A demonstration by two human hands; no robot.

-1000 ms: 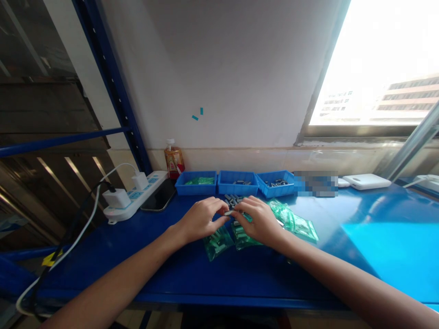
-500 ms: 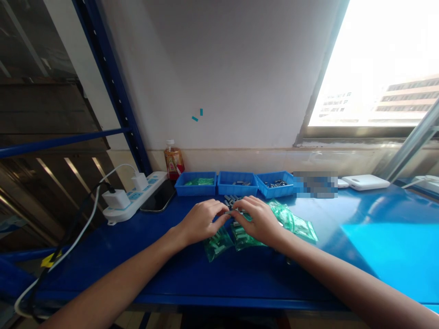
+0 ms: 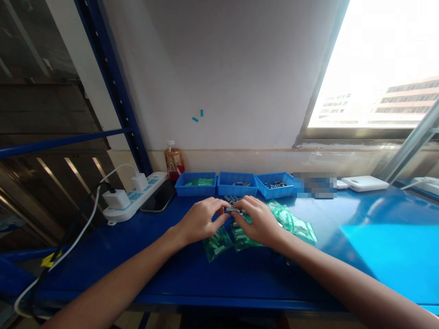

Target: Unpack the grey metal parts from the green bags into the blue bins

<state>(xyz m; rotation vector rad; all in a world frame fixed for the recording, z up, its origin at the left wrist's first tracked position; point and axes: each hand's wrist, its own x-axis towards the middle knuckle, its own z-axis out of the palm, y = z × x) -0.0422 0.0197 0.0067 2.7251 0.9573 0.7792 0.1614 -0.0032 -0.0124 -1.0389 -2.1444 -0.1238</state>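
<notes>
A small grey metal bar [image 3: 232, 209] spans the gap between my hands above the blue table. My left hand [image 3: 204, 220] curves its thumb and index finger around the bar's left end. At its other end, the fingertips of my right hand [image 3: 259, 221] pinch it. Beneath my hands lie green plastic bags of small metal parts, one bag [image 3: 217, 244] below the left hand and another bag [image 3: 242, 240] below the right, partly covered by it. Just behind the fingers is a loose pile of metal parts [image 3: 230, 199].
Along the wall stand a left blue bin [image 3: 196, 190] with green bags, a middle bin [image 3: 236, 190] and a right bin [image 3: 277, 191] with metal parts. More green bags [image 3: 298, 224] lie rightward. A power strip [image 3: 137, 201], phone [image 3: 158, 197] and bottle [image 3: 174, 161] sit left; a white device [image 3: 366, 183] sits right.
The metal bar has turned slightly between my fingertips and now shows more of its length. My left thumb and index finger have parted a little. The bags and bins stay put.
</notes>
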